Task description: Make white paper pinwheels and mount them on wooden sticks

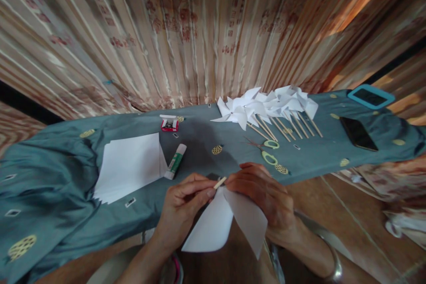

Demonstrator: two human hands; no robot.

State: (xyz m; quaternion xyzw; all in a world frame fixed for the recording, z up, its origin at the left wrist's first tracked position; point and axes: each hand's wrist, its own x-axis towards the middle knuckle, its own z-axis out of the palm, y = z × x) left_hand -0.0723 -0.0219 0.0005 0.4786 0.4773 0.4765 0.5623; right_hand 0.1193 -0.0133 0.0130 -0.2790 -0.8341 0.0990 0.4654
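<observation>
My left hand [183,208] is closed in a pinch on a pale wooden stick [220,182], whose end shows between my two hands. Close beside it, my right hand [268,197] is closed on a white paper pinwheel [213,226] at its gathered middle. Two curled blades hang below my fingers, just off the table's front edge. Most of the stick and the join with the paper are hidden. A green and white glue stick [175,162] lies beyond my left hand, and scissors [270,151] with light green handles lie open beyond my right.
Several finished pinwheels [246,106] on sticks are heaped at the back of the cloth-covered table [199,164]. At left lie a stack of white paper [133,164] and a small open red box [169,123]. A black phone [357,133] and a blue-framed device [372,96] lie right. A curtain [199,31] hangs behind.
</observation>
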